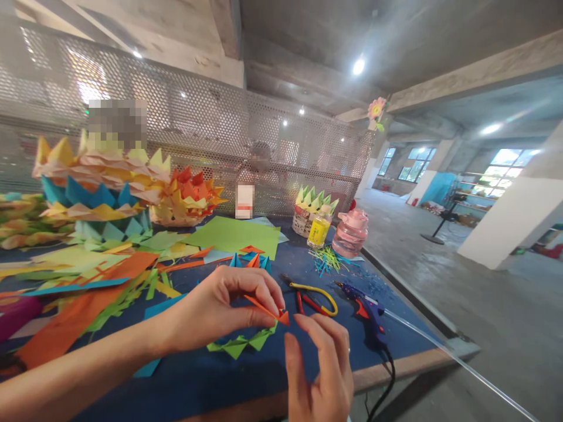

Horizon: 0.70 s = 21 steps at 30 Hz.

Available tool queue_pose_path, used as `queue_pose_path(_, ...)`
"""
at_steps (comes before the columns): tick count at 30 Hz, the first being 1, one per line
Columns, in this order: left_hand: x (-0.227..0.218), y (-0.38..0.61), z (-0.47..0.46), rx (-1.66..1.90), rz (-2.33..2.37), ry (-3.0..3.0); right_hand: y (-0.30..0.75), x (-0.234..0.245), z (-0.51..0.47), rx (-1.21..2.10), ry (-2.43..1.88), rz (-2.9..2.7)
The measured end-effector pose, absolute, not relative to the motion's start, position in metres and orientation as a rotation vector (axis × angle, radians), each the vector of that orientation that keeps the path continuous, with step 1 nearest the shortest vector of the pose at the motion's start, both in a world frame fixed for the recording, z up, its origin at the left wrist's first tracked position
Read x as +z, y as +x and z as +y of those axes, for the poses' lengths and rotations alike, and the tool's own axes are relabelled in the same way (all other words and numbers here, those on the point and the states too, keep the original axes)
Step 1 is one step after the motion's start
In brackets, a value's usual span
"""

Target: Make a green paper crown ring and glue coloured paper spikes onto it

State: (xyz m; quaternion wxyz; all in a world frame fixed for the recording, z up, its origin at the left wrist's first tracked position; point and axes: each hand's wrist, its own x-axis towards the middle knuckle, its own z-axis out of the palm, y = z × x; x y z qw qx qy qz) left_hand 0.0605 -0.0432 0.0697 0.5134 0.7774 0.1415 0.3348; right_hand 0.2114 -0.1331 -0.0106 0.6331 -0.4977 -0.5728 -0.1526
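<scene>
My left hand [246,296] pinches a small folded orange paper piece [284,318] between thumb and fingers. Just to its right is my right hand [323,357], thumb and forefinger apart, with nothing visible between them. Below and behind the left hand, a ring of folded paper lies on the dark blue tabletop [281,375]. Green points [237,347] form its near side; blue and orange points [253,261] show beyond the knuckles. The left hand hides the ring's middle.
Pliers [303,286] and a glue gun [367,309] with a long clear stick lie right. Behind them stand a yellow-labelled bottle [319,231] and a pink bottle [350,234]. Paper strips [83,310] and stacked folded-paper rings [101,193] fill the left. A mesh partition [193,129] rises behind.
</scene>
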Motion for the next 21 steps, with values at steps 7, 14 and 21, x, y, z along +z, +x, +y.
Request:
queue_pose_path(7, 0.066, 0.062, -0.053, 0.84, 0.37, 1.943, 0.217, -0.012, -0.129, -0.619, -1.12, -1.506)
queue_pose_path(14, 0.065, 0.061, -0.057, 0.826, 0.439, 1.957, 0.214, -0.006, -0.13, -0.567, -1.058, -1.533)
queue_pose_path(21, 0.063, 0.059, -0.058, 0.788, 0.386, 2.047, 0.208, -0.002, -0.138, -0.345, -1.09, -1.562)
